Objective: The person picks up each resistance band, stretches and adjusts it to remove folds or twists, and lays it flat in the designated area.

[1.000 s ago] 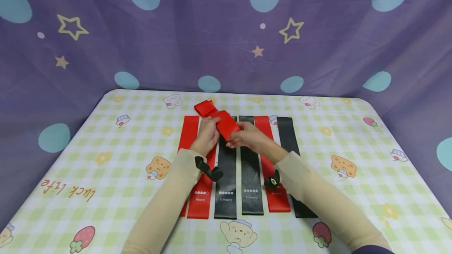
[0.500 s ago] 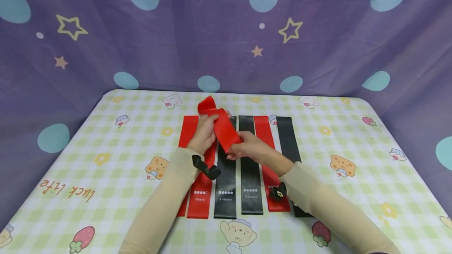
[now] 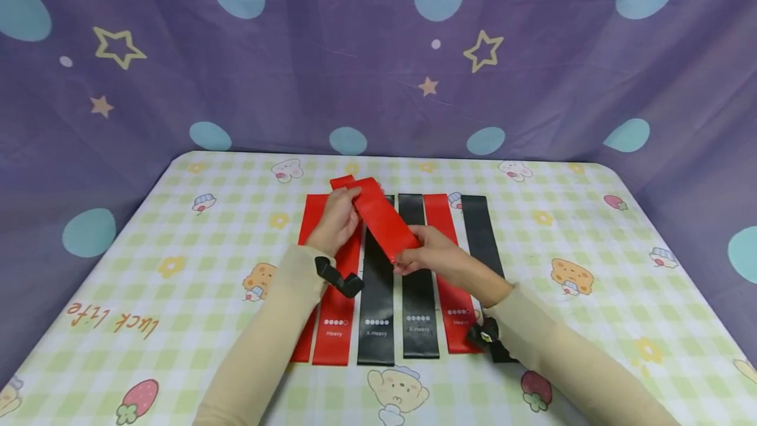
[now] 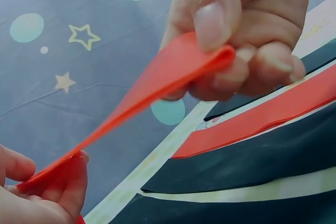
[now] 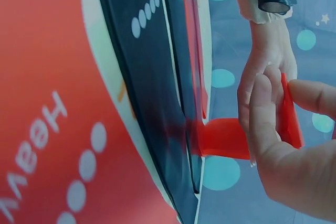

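A red resistance band (image 3: pixel 383 221) is stretched flat on a slant between both hands, above the other bands. My left hand (image 3: pixel 337 219) pinches its far-left part, and a short red end sticks out beyond those fingers. The lower-right end is pinched between thumb and fingers of my right hand (image 3: pixel 434 254). In the left wrist view the held band (image 4: pixel 152 80) looks folded over at the right hand's thumb. Below lie red bands marked Heavy (image 3: pixel 334 321) and black bands marked X-Heavy (image 3: pixel 376 314), side by side; the forearms and hands cover parts of them.
One more black band (image 3: pixel 481 229) lies at the right end of the row, partly under the right forearm. The row rests on a checked tablecloth (image 3: pixel 195 268) with cartoon prints. A purple curtain (image 3: pixel 367 71) hangs behind the table.
My right hand has moved right and toward the front, drawing out a longer stretch of the red band. The loose end behind the left hand flipped up, then dropped lower.
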The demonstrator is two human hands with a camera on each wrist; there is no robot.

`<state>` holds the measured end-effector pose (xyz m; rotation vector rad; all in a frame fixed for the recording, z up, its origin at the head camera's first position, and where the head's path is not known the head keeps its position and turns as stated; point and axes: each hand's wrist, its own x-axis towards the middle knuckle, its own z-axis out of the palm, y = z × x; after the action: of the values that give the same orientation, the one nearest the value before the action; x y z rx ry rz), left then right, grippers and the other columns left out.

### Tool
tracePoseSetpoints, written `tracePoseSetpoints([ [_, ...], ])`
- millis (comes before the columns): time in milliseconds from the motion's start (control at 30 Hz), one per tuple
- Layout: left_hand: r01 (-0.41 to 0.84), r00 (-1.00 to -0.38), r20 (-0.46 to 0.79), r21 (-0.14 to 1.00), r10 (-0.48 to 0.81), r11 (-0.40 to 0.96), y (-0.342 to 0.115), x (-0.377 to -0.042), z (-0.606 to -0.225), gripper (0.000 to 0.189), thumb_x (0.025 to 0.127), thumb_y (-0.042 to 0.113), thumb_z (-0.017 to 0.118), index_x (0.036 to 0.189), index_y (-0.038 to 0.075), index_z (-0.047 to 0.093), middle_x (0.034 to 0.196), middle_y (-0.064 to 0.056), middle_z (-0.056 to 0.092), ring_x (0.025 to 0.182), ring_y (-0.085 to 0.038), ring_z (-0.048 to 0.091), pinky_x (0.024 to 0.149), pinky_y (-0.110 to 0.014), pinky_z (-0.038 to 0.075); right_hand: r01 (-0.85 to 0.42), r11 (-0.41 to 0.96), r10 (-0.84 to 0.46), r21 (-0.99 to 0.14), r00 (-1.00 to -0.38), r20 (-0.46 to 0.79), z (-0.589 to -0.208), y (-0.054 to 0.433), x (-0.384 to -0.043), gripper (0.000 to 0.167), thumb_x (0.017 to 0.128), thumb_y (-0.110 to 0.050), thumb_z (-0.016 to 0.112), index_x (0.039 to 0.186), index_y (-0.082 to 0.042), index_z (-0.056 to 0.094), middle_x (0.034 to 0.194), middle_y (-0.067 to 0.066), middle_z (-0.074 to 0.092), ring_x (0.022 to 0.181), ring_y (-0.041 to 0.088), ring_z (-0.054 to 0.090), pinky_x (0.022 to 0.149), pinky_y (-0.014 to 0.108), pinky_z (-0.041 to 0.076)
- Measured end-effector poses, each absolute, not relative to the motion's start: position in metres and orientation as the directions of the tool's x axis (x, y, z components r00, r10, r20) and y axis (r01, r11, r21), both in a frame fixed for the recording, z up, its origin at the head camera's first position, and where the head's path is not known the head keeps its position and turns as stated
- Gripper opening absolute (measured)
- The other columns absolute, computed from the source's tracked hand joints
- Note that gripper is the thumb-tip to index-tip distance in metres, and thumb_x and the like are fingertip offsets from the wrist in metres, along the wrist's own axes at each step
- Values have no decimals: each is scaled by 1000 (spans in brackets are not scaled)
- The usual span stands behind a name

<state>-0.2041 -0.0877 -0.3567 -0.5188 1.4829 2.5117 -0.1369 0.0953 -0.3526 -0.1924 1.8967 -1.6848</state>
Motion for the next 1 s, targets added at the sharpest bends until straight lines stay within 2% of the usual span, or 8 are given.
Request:
tracePoseSetpoints([
  [100,-309,-934,-356,812,-1,-495,-89,-204,-354,28,100,10,40,126,3,35,101,1,49,85,-5,53,73,-13,49,264,174,-449,-949,-836,-315,-349,98,-136,46,86,-5,60,128,5,44,104,17,59,76,22,68,79,36,58],
  [200,-287,-944,-329,817,4,-501,-90,-204,-352,5,99,8,41,102,5,44,83,1,54,71,-7,56,67,-16,50,251,166,-399,-954,-867,-297,-346,100,-134,47,87,-6,60,129,4,40,110,19,56,75,19,67,79,35,58],
  [267,-271,-951,-309,822,7,-502,-91,-205,-352,8,99,7,41,92,7,45,75,2,54,65,-8,55,65,-18,49,244,154,-356,-957,-890,-284,-344,100,-132,50,88,-6,60,131,0,36,112,19,55,74,18,67,80,35,57],
  [367,-259,-956,-293,824,12,-504,-93,-205,-351,11,99,5,40,90,6,45,71,2,54,62,-9,54,64,-20,48,229,135,-309,-964,-915,-260,-343,102,-130,54,89,-6,60,135,-4,31,110,19,54,71,15,67,80,36,57],
  [500,-264,-956,-292,824,24,-501,-95,-204,-350,8,100,6,38,93,6,44,75,1,55,66,-9,56,66,-20,49,212,128,-306,-969,-921,-242,-340,106,-125,55,89,-5,59,136,-5,30,105,18,55,72,15,68,81,37,57],
  [700,-264,-955,-296,841,5,-473,-97,-204,-349,13,98,2,39,88,10,35,68,2,45,58,-8,47,60,-18,42,202,183,-313,-962,-916,-252,-334,117,-108,56,88,-8,61,135,-6,31,113,20,54,76,19,67,84,38,56],
  [767,-264,-954,-301,842,-2,-470,-97,-204,-349,16,98,1,39,88,11,32,68,2,42,56,-8,43,58,-18,39,188,201,-322,-961,-914,-246,-333,121,-102,56,88,-8,61,135,-6,31,115,21,53,78,20,67,84,39,56],
  [1000,-261,-955,-298,832,3,-489,-98,-204,-352,14,97,0,40,91,10,33,71,2,44,59,-8,45,57,-17,40,137,231,-398,-963,-890,-222,-331,129,-87,57,85,-3,59,134,-3,31,112,24,56,78,22,67,80,40,57],
])
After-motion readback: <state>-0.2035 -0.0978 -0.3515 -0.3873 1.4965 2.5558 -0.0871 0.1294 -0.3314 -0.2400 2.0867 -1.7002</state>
